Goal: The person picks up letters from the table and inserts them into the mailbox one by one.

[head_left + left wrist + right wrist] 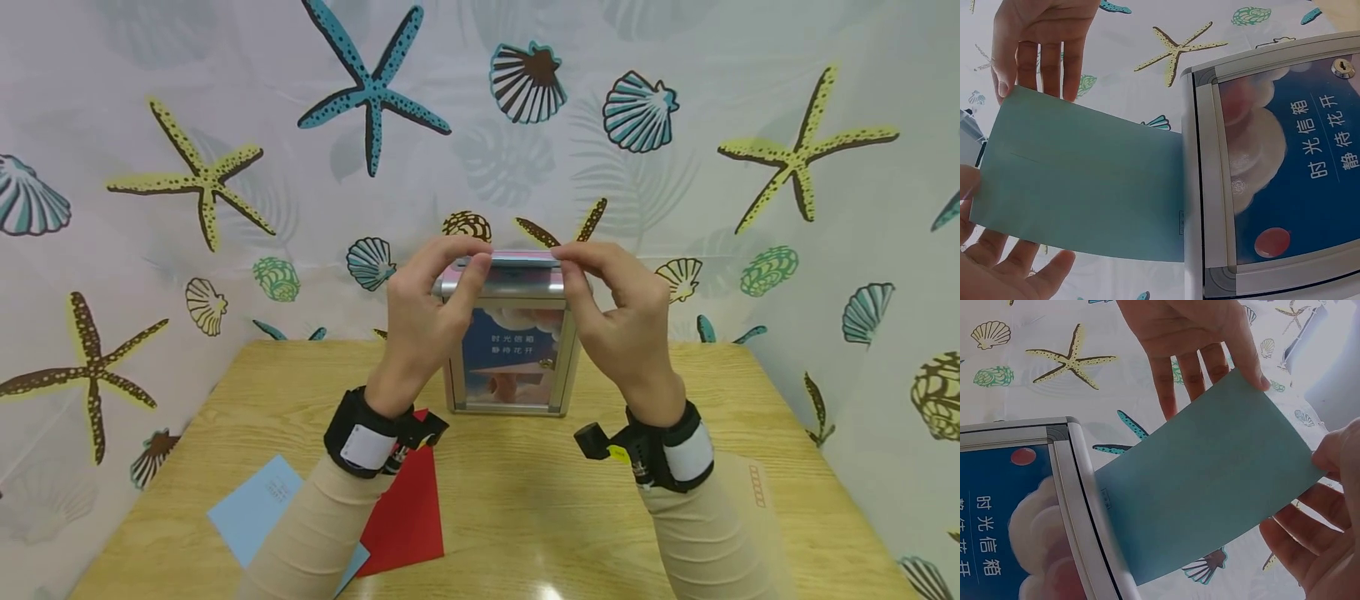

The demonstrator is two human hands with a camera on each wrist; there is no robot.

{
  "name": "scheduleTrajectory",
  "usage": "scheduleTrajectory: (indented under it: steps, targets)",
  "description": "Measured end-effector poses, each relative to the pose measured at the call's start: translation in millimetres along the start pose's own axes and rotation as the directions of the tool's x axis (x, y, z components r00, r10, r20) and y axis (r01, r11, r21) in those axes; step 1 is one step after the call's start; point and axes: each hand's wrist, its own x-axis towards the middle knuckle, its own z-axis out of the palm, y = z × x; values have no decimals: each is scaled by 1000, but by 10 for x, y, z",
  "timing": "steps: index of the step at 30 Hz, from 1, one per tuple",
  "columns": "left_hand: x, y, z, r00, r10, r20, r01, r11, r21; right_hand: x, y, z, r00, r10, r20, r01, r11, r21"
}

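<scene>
And there, the blue-green rectangular paper envelope [1085,181] is pinched at its upper corners by left hand [431,300] and right hand [626,312], seemingly for levelness, atop the silver-framed boxy letterbox [510,287] near the wood-grained table [517,500]'s far edge.

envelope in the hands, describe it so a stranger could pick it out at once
On the wood-grain table stands a silver-framed box with a blue, cloud-printed front. At its top, the left hand and right hand pinch a pale blue-green paper envelope. Unlike the light blue envelope and red paper lying on the table, it is held up.
</scene>
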Motion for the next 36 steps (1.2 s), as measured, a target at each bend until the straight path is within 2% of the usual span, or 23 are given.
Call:
scheduleTrajectory:
  steps: [5,14,20,25,36]
  targets:
    - [-6,-22,0,1000,-14,8,14,1000,-8,19,14,15,1000,-17,-3,17,1000,-25]
    - [-36,-84,9,996,-85,13,85,996,-14,-8,63,29,999,-8,32,10,997,-72]
    - [-46,-114,12,997,-76,16,76,997,-11,-5,120,29,998,-12,64,19,994,-108]
    - [-39,-138,-1,994,-113,-2,113,993,-17,-27,190,63,996,12,86,-1,992,-129]
    - [-67,-241,23,984,-176,16,176,984,10,-60,302,94,987,99,130,-77,983,-168]
